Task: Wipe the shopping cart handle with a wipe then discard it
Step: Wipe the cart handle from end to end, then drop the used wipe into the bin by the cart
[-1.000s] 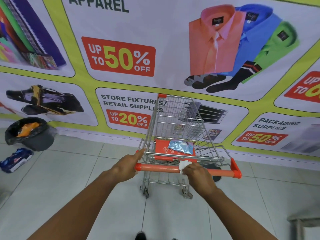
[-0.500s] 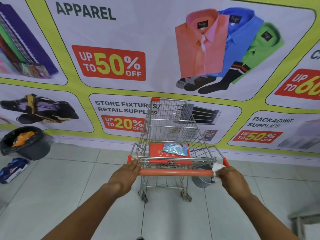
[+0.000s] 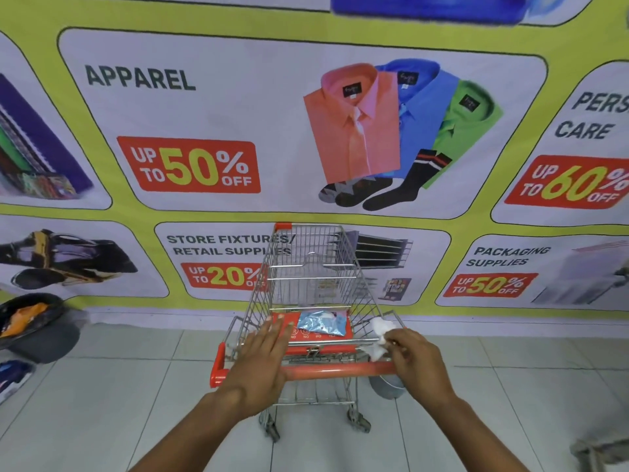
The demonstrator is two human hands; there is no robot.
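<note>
A small wire shopping cart (image 3: 308,281) stands in front of me with an orange-red handle (image 3: 337,370) across its near end. My right hand (image 3: 417,361) is over the handle's right end and pinches a crumpled white wipe (image 3: 379,337) just above the bar. My left hand (image 3: 260,361) lies flat with fingers stretched, over the left part of the handle, reaching onto the red child seat flap (image 3: 318,340). A blue wipes packet (image 3: 321,321) rests on that flap.
A black-lined trash bin (image 3: 37,335) with orange rubbish stands at the left by the wall, a blue package (image 3: 12,378) on the floor beside it. A printed banner wall (image 3: 306,131) rises right behind the cart. Pale floor tiles surround it; a grey object (image 3: 602,447) sits bottom right.
My right hand slid the wipe along the handle from the middle to the right end, then lifted it off the bar. My left hand let go of the left end and flattened out.
</note>
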